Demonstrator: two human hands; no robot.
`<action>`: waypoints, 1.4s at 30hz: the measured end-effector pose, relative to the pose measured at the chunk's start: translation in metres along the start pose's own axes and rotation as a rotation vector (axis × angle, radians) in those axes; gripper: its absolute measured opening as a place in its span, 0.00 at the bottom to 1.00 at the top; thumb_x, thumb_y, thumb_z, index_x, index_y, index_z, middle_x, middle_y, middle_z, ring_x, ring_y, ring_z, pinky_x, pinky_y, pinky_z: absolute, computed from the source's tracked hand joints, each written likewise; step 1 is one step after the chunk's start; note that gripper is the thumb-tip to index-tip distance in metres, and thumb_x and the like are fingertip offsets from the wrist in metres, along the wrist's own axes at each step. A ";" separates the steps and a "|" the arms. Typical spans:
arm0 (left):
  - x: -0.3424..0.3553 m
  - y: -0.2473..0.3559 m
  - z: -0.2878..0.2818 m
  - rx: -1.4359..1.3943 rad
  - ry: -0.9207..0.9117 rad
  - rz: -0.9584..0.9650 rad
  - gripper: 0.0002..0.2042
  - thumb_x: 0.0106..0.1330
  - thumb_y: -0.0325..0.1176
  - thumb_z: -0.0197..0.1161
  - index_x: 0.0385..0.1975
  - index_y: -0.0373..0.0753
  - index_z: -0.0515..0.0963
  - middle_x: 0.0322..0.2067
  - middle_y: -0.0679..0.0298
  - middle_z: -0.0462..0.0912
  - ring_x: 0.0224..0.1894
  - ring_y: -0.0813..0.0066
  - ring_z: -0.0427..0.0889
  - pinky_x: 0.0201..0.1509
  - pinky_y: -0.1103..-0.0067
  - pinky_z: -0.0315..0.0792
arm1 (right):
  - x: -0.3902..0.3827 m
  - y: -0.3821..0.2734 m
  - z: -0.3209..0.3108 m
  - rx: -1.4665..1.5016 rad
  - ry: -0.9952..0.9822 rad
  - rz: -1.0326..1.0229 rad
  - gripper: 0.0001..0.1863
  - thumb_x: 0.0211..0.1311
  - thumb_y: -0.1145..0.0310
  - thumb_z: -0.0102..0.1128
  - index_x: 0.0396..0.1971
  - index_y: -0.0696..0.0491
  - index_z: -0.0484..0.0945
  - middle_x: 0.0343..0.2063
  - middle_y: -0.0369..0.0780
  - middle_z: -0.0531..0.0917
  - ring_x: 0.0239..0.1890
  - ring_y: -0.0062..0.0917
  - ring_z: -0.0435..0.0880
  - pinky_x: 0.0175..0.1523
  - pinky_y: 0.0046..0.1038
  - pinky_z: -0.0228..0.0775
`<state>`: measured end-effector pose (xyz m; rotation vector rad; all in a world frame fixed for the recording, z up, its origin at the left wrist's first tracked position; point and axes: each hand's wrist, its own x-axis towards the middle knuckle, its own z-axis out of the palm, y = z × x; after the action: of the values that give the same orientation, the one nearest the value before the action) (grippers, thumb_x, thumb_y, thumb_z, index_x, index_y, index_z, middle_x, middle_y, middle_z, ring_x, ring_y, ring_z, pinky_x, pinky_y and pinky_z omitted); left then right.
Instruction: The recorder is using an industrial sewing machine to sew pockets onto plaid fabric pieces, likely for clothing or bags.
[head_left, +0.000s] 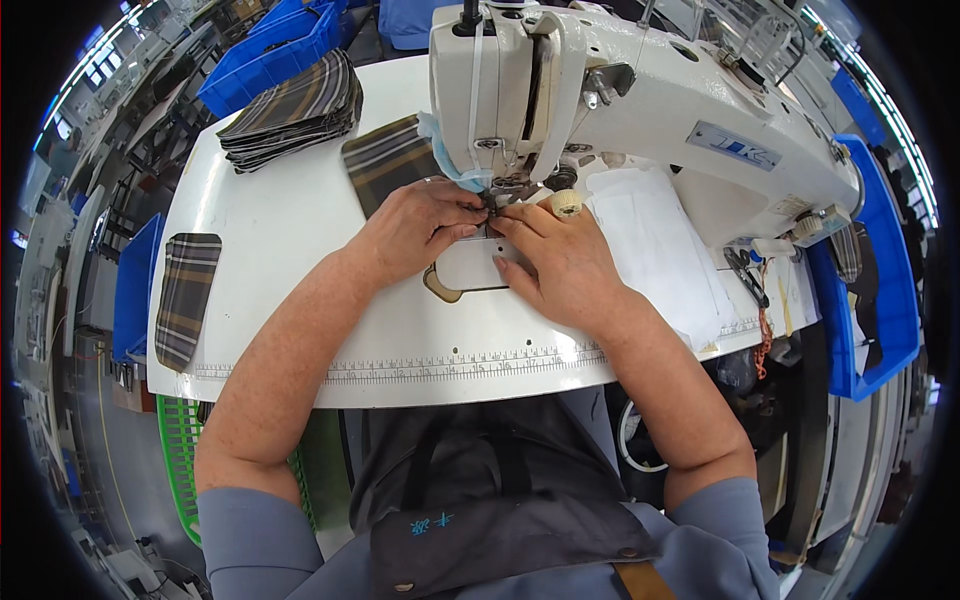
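Observation:
Both hands meet at the needle area of a white sewing machine (640, 70). My left hand (410, 230) has its fingers drawn together just left of the presser foot. My right hand (565, 260) comes in from the other side, fingertips pressed together by the foot, thumb lower on the metal plate (470, 265). What the fingertips pinch is too small and covered to name. A dark plaid fabric piece (385, 160) lies behind my left hand, its near end hidden by the hand. Light blue cloth (455, 160) hangs at the machine head.
A stack of plaid pieces (295, 110) sits at the far left of the white table (270, 240); one plaid piece (187, 300) lies nearer. White sheets (655, 250) and dark snips (745, 275) lie right. Blue bins (880, 350) and a green basket (180, 460) stand around.

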<state>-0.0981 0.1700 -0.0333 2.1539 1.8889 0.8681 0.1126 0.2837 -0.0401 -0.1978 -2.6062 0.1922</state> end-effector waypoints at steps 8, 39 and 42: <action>-0.007 0.005 0.009 0.080 0.066 0.063 0.12 0.62 0.25 0.67 0.45 0.35 0.87 0.49 0.55 0.86 0.52 0.56 0.84 0.59 0.69 0.77 | -0.003 0.000 -0.001 0.003 -0.013 0.035 0.20 0.59 0.59 0.64 0.47 0.56 0.84 0.47 0.39 0.85 0.52 0.33 0.78 0.55 0.35 0.68; -0.042 0.034 0.009 -0.161 -0.017 0.004 0.12 0.62 0.24 0.69 0.46 0.38 0.87 0.57 0.59 0.83 0.62 0.60 0.80 0.65 0.68 0.77 | -0.006 0.003 -0.001 0.138 0.044 -0.065 0.08 0.52 0.70 0.66 0.34 0.52 0.86 0.36 0.34 0.86 0.42 0.30 0.82 0.51 0.35 0.69; -0.036 0.029 0.010 -0.157 -0.002 -0.010 0.13 0.62 0.23 0.69 0.46 0.38 0.87 0.56 0.59 0.83 0.60 0.60 0.81 0.62 0.70 0.79 | -0.004 0.003 -0.002 0.127 0.043 -0.056 0.10 0.52 0.70 0.65 0.36 0.53 0.86 0.40 0.35 0.86 0.44 0.31 0.82 0.52 0.35 0.69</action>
<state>-0.0698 0.1328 -0.0398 2.0506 1.7645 0.9768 0.1171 0.2859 -0.0408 -0.0831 -2.5429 0.3290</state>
